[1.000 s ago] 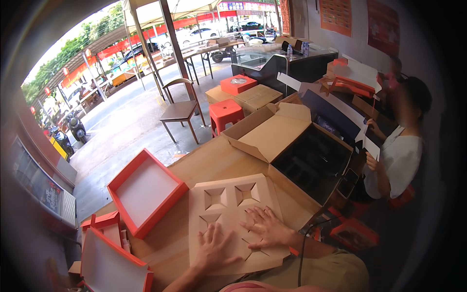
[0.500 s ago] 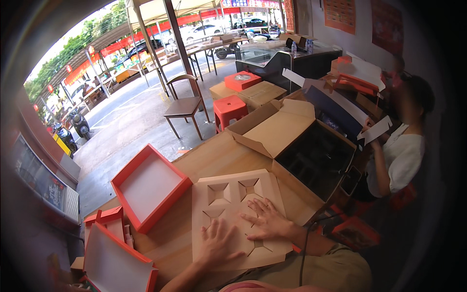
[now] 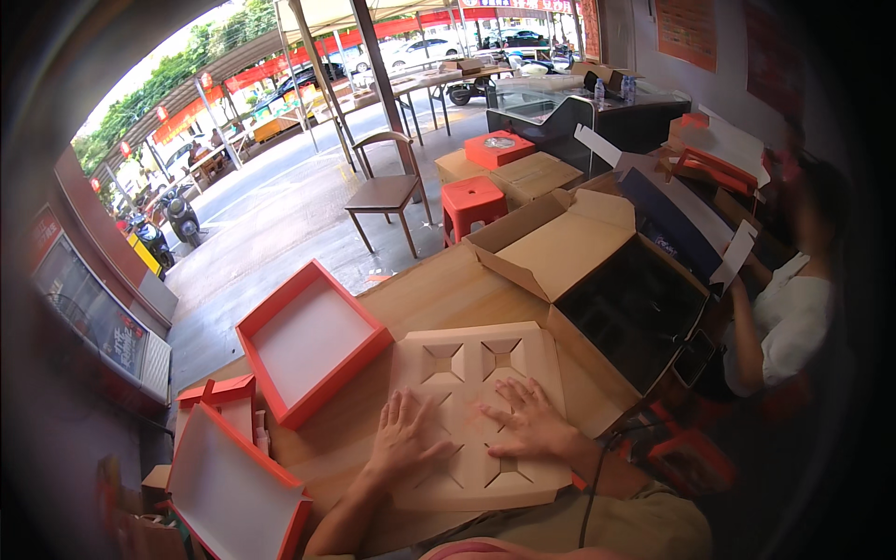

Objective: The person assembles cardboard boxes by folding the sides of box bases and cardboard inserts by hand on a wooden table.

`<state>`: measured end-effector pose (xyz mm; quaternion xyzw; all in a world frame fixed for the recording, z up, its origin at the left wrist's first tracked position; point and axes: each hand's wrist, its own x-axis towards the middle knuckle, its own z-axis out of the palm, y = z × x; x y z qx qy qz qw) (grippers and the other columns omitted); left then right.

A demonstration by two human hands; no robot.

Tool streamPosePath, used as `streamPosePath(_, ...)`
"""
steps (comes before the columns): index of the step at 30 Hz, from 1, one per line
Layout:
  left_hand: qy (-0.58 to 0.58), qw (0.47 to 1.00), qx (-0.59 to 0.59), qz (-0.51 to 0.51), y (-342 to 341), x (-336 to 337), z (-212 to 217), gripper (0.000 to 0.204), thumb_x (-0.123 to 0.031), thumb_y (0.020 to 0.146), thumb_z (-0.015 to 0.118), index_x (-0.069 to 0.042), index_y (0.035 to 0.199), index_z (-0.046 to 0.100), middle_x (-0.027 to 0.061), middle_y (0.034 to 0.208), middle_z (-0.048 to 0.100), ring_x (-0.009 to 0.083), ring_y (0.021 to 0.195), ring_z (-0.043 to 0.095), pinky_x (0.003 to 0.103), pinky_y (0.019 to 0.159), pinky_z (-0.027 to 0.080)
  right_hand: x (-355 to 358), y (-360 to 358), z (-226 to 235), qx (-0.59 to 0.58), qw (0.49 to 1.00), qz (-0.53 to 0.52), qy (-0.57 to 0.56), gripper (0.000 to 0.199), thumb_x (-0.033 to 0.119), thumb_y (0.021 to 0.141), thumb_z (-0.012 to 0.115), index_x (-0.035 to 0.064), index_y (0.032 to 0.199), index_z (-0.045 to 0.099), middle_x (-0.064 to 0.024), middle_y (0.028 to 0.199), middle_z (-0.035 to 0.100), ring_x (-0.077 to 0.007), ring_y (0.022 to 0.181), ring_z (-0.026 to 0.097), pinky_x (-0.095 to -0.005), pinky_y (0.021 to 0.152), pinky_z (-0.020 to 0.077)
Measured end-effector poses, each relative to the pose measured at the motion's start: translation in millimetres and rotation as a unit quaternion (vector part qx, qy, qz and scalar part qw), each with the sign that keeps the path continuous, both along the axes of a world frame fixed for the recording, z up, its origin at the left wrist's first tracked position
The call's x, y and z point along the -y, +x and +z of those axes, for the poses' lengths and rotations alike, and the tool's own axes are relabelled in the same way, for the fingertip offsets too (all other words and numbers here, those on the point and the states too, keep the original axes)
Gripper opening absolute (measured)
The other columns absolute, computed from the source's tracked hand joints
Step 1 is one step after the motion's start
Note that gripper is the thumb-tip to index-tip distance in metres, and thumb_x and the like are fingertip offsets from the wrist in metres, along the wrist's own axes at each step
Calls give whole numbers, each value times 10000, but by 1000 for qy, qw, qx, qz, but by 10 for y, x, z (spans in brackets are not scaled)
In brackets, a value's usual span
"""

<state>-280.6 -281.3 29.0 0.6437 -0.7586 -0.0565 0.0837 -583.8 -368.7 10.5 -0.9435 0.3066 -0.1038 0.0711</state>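
A tan cardboard insert (image 3: 474, 381) lies on the wooden table in front of me, with several square wells cut and pressed into it. Two wells at its far end are pushed in. My left hand (image 3: 405, 435) rests along the insert's left edge, fingers apart and palm down. On its right half my right hand (image 3: 530, 422) lies flat with spread fingers, partly covering a well. Neither hand grips anything. To the left sits a shallow red box tray (image 3: 313, 343) with a white inside, apart from the insert.
Another red-and-white tray (image 3: 233, 481) leans at the lower left by a smaller red box piece (image 3: 233, 411). An open brown carton (image 3: 569, 238) with a dark inside stands at the right. Beyond it, a co-worker (image 3: 793, 308) holds a white card piece. A red stool (image 3: 473, 207) stands past the table.
My left hand has moved up and outward to the insert's left edge, which now looks bent down. My right hand stays flat on the insert. The whole view has shifted slightly.
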Motion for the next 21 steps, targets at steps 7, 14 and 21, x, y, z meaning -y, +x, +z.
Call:
streamPosePath(7, -4, 999, -31, -3, -53, -19, 125, 981, -697, 894, 667, -105, 1631, 406, 308, 1675, 303, 503, 1595, 202, 571, 1302, 158, -21, -10, 76, -3, 1000, -1, -7, 886, 757, 909, 598, 222, 1606, 487, -255, 1677, 335, -443, 1586, 246, -644, 1285, 128)
streamPosePath(14, -16, 999, -42, 3, -44, -5, 77, 966, -693, 906, 654, -90, 1622, 419, 301, 1670, 312, 505, 1587, 212, 571, 1298, 168, 72, -18, 147, 27, 999, 22, 12, 884, 780, 906, 586, 235, 1596, 499, -247, 1644, 381, -436, 1570, 272, -646, 1274, 155)
streamPosePath(21, -65, 997, -47, 7, -36, 36, -124, 816, -578, 970, 629, -107, 1607, 435, 289, 1637, 350, 477, 1586, 229, 559, 1295, 182, 239, -17, -112, -4, 999, -4, -52, 784, 729, 945, 574, 267, 1576, 520, -242, 1658, 358, -426, 1568, 279, -652, 1258, 177)
